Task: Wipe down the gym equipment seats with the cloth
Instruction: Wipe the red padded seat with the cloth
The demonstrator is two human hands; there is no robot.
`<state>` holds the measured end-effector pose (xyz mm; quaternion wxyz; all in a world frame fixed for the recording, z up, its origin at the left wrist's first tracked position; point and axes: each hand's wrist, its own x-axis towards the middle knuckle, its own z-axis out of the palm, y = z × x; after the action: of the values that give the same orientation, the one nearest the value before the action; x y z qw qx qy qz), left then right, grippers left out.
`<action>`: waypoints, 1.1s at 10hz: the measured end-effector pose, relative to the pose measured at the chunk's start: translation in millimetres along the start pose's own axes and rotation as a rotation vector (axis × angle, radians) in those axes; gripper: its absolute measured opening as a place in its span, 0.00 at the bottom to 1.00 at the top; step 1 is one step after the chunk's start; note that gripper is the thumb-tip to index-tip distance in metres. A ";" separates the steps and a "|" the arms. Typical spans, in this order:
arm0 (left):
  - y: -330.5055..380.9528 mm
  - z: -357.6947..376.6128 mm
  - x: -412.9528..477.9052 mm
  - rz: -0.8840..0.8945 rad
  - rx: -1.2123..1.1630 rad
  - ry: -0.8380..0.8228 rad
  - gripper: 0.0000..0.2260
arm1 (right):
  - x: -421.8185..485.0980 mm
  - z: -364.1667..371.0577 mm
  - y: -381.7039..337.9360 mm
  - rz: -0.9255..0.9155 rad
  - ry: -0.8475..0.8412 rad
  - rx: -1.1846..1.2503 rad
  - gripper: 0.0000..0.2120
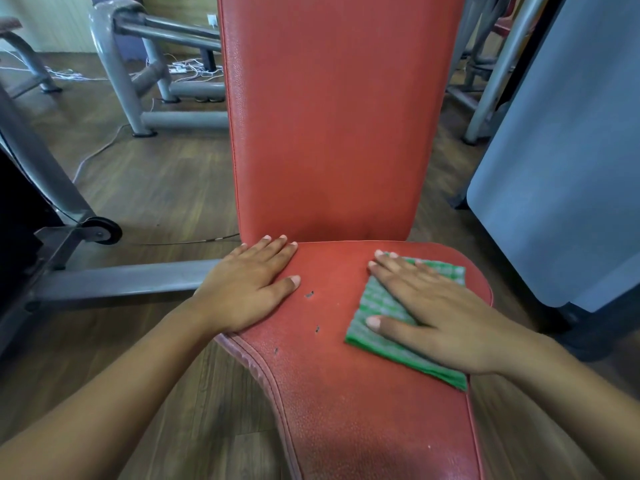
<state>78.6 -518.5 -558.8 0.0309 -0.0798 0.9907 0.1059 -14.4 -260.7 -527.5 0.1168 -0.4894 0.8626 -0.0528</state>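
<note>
A red padded seat point(346, 393) fills the lower middle of the view, with its red backrest point(332, 116) rising behind it. Small tears mark the seat's surface. A folded green and white cloth point(377, 306) lies on the right side of the seat. My right hand point(433, 313) presses flat on top of the cloth, fingers spread. My left hand point(249, 285) rests flat on the seat's left edge, fingers apart, holding nothing.
Grey metal machine frames point(121, 64) stand on the wooden floor at the back left, with loose white cables point(187, 69) beyond. A grey bar point(121, 278) runs along the floor left of the seat. A pale blue panel point(561, 168) stands close on the right.
</note>
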 end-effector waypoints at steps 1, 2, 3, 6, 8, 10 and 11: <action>0.0 1.0 0.8 -0.004 0.004 -0.002 0.42 | -4.5 -5.3 34.5 0.177 0.054 -0.005 0.50; 0.8 1.5 0.3 -0.008 0.002 0.002 0.42 | 14.8 -7.9 47.5 0.266 0.037 -0.037 0.49; 0.4 1.2 -0.1 -0.004 0.006 0.003 0.42 | 29.0 -4.7 26.3 0.173 0.017 -0.086 0.48; 1.7 0.6 0.3 -0.002 0.003 -0.001 0.42 | 5.9 -6.7 25.6 0.264 0.024 -0.029 0.45; 1.4 -0.2 -0.7 0.002 0.002 0.001 0.43 | 63.1 -3.4 1.5 0.132 -0.027 -0.045 0.39; 0.8 -1.1 -1.5 0.001 -0.013 -0.001 0.43 | 16.4 -0.7 -3.2 0.014 -0.028 0.007 0.47; 1.1 -0.5 -0.8 0.002 -0.005 0.003 0.43 | 28.9 -7.6 21.3 0.218 -0.024 -0.038 0.44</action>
<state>79.2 -517.4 -558.1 0.0290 -0.0791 0.9906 0.1082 -48.4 -274.7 -528.9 0.1229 -0.3955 0.9100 -0.0178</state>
